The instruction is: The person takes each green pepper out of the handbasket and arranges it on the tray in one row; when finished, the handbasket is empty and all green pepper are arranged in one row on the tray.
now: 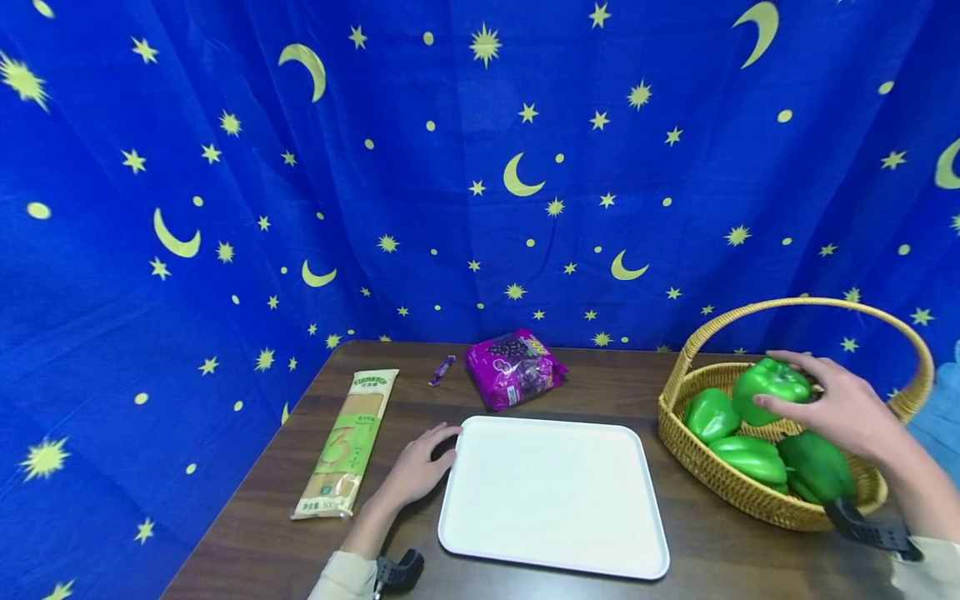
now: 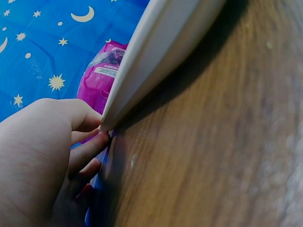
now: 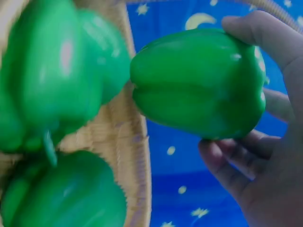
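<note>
My right hand (image 1: 851, 408) holds a glossy green bell pepper (image 1: 771, 390) above the wicker basket (image 1: 738, 492). In the right wrist view the thumb lies along one side of this pepper and the fingers are on the other. Several more green bell peppers (image 1: 748, 460) lie in the basket under it. On the table, a white rectangular tray (image 1: 555, 496) has my left hand (image 1: 420, 467) at its left edge, near the far corner. In the left wrist view the thumb and forefinger pinch the tray's rim (image 2: 113, 111).
Left of the tray lies a long packet of noodles (image 1: 348, 446) with a green label. Behind the tray are a purple grape-printed bag (image 1: 516, 369) and a small purple wrapped candy (image 1: 442, 370). The basket's tall handle (image 1: 802, 304) arches over the peppers. A blue starry curtain (image 1: 450, 208) hangs behind the table.
</note>
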The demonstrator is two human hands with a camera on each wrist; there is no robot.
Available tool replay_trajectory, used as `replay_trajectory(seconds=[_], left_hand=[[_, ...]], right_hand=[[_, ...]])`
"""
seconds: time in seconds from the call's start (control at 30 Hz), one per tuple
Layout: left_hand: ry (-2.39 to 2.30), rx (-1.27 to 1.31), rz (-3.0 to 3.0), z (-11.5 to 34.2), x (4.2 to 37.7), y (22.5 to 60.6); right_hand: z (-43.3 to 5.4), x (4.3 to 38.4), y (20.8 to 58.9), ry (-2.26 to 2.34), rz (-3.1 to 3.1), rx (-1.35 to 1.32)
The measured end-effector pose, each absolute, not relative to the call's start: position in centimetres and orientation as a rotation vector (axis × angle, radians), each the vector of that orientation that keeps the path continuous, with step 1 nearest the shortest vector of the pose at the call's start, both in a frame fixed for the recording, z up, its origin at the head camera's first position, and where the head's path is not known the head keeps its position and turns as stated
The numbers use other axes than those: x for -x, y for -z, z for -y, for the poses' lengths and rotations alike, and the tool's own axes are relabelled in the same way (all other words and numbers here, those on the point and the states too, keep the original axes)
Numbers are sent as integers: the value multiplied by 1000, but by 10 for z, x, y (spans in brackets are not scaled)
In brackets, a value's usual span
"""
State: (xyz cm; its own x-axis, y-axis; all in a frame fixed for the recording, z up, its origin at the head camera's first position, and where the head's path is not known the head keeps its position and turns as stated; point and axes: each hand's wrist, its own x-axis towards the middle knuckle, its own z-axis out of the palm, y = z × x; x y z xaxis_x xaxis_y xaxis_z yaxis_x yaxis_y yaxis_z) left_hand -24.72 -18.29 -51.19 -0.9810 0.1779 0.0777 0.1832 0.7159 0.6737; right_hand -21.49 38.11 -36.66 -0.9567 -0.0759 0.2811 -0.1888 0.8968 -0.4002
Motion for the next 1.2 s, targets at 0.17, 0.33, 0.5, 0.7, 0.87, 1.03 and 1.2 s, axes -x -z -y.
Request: replay_trajectory(seconds=[0.17, 0.33, 0.5, 0.7, 0.87, 1.03, 1.2], left_hand=[[1140, 304, 2898, 182, 247, 511], [1130, 295, 2896, 182, 246, 513], [1121, 320, 2885, 182, 246, 515], [1119, 313, 2886, 182, 247, 515], [1128, 302, 2897, 183, 248, 514], [1135, 299, 2900, 182, 245, 513], [1136, 276, 2902, 181, 245, 510]], right_hand=[[-363, 201, 358, -642, 2753, -264], [-336, 192, 356, -669, 2716, -344], [-305, 190, 361, -673, 2712, -398], [-276, 196, 380, -700, 2774, -429], [-252, 205, 401, -652, 2780, -469], [-232, 211, 424, -667, 2773, -512], [-217, 217, 437, -680, 2770, -538]])
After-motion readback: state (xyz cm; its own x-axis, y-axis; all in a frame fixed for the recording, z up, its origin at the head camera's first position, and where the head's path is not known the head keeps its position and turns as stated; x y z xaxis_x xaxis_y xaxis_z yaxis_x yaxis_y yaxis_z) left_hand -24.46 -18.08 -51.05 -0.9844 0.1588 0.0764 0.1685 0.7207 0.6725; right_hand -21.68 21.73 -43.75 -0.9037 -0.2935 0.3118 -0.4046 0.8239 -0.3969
